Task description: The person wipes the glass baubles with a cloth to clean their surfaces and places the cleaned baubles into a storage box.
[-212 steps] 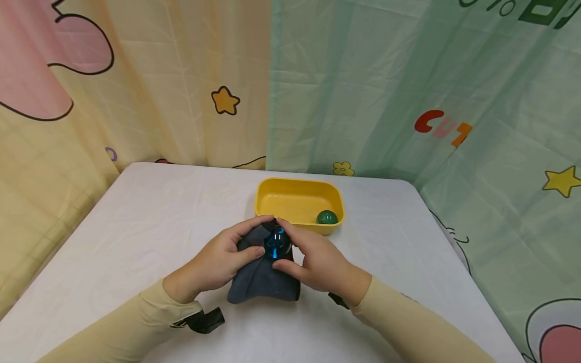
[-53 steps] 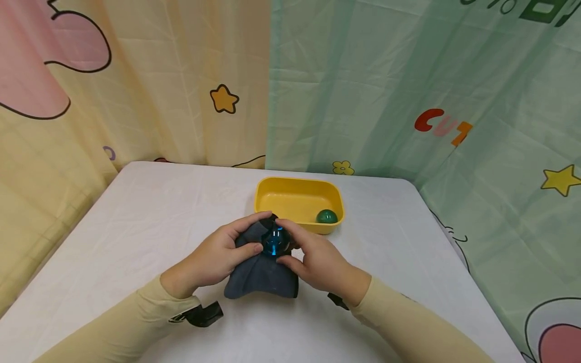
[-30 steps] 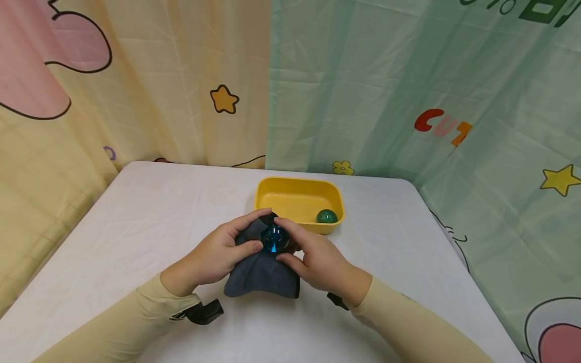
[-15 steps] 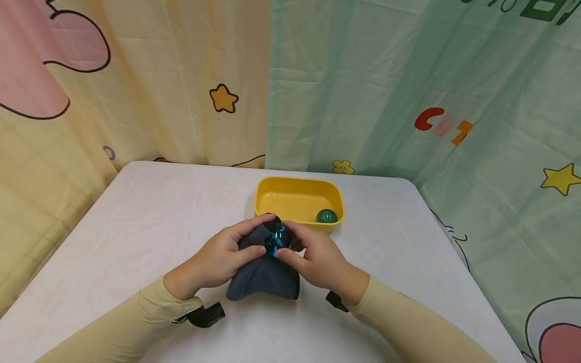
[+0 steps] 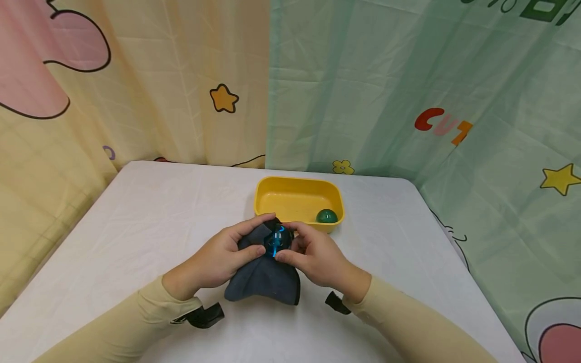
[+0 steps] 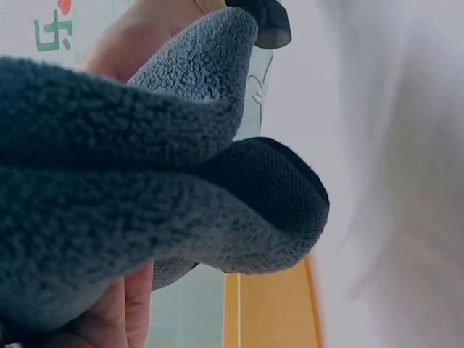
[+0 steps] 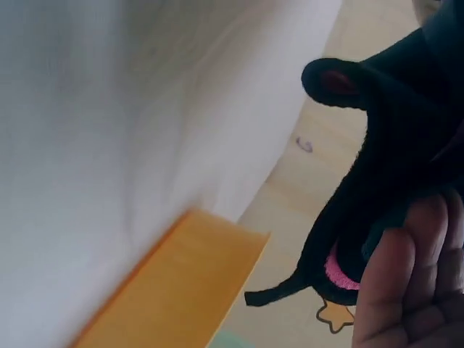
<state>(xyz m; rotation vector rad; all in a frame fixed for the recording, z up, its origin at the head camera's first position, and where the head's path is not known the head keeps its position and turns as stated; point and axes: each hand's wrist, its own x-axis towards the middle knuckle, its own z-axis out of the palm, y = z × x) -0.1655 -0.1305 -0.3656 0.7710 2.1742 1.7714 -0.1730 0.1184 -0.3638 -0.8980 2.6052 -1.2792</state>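
In the head view a shiny, dark blue glassy ball [image 5: 279, 240] sits against a dark grey cloth [image 5: 265, 282], above the middle of the table. My left hand [image 5: 218, 256] grips the cloth, its thumb at the ball's left edge and its fingers behind the cloth. My right hand [image 5: 324, 258] holds the ball from the right, thumb in front at its lower edge. Fleecy folds of the cloth [image 6: 109, 217] fill much of the left wrist view. In the right wrist view the cloth [image 7: 391, 138] looks almost black, with the right fingers [image 7: 388, 283] pressed against it.
Just beyond the hands stands a yellow tray [image 5: 297, 182] with a green ball [image 5: 327, 216] in its near right corner. A white cloth covers the table [image 5: 181, 201]. Patterned curtains [image 5: 363, 91] hang behind and to the right.
The right fingertips have shifted from over the top of the blue ball to its right side. The cloth's lower right corner has dropped slightly. The green ball stays put in the tray.
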